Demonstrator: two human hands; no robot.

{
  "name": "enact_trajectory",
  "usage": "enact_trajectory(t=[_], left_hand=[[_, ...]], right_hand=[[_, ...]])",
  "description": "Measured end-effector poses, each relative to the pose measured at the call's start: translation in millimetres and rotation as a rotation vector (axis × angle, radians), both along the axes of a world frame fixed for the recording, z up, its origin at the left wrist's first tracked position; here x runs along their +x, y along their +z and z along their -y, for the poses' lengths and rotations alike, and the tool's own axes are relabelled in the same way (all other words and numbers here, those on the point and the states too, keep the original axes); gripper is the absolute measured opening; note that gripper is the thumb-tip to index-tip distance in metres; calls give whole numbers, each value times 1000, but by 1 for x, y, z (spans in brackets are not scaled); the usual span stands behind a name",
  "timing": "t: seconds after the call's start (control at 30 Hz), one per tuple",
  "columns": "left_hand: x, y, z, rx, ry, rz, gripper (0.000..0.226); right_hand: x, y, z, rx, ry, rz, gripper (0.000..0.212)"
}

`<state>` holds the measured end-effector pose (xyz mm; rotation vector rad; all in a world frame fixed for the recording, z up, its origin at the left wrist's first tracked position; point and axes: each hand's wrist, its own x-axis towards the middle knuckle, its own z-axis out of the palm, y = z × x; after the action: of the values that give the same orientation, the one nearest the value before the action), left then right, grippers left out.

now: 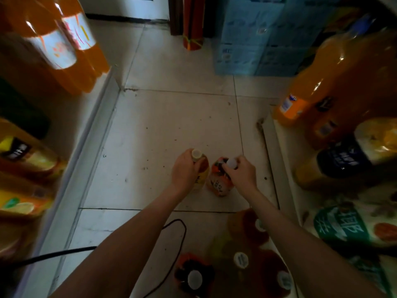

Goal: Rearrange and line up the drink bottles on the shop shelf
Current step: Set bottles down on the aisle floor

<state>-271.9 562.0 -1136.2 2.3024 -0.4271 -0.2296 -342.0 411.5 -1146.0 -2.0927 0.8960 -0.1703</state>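
Observation:
I look down an aisle floor between two shop shelves. My left hand (185, 171) grips the neck of a yellow-labelled tea bottle (202, 177) with a pale cap, standing on the tiles. My right hand (241, 173) grips the top of an orange-labelled bottle (219, 183) with a white cap, right beside the first. Both bottles are upright or nearly so and almost touch. Several more capped bottles (240, 260) stand on the floor close to me, partly hidden by my right forearm.
The left shelf (86, 134) carries large orange soda bottles (64, 46) and yellow-labelled bottles. The right shelf (285, 168) holds big orange juice bottles (335, 82) and green-labelled ones (343, 226). Blue cartons (247, 39) stand at the far end. A black cable (178, 233) crosses the floor.

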Motion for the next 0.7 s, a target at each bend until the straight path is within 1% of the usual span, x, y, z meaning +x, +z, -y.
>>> enact_trajectory(t=[0.13, 0.2, 0.27, 0.33, 0.4, 0.47, 0.53, 0.63, 0.7], left_hand=[[5, -15, 2, 35, 23, -38, 28], [9, -14, 5, 66, 33, -77, 30], [10, -5, 9, 166, 15, -139, 32], [10, 18, 13, 312, -49, -229, 32], [6, 59, 20, 352, -163, -328, 43], [0, 113, 30, 318, -289, -343, 49], [-1, 174, 44, 197, -276, -339, 46], [3, 296, 65, -12, -223, -340, 41], [7, 378, 78, -87, -239, -322, 39]], right_hand=[[6, -6, 3, -21, 36, 24, 29], [4, -9, 3, 19, 65, -6, 27], [-1, -2, 1, 97, 118, -94, 27], [-3, 23, -2, 195, 124, -170, 34], [0, 71, -4, 216, 90, -120, 36], [6, 131, 1, 200, 41, -12, 36], [13, 194, 8, 199, 36, 36, 32], [13, 304, 21, 212, 28, 82, 26], [11, 377, 27, 234, -18, 126, 24]])
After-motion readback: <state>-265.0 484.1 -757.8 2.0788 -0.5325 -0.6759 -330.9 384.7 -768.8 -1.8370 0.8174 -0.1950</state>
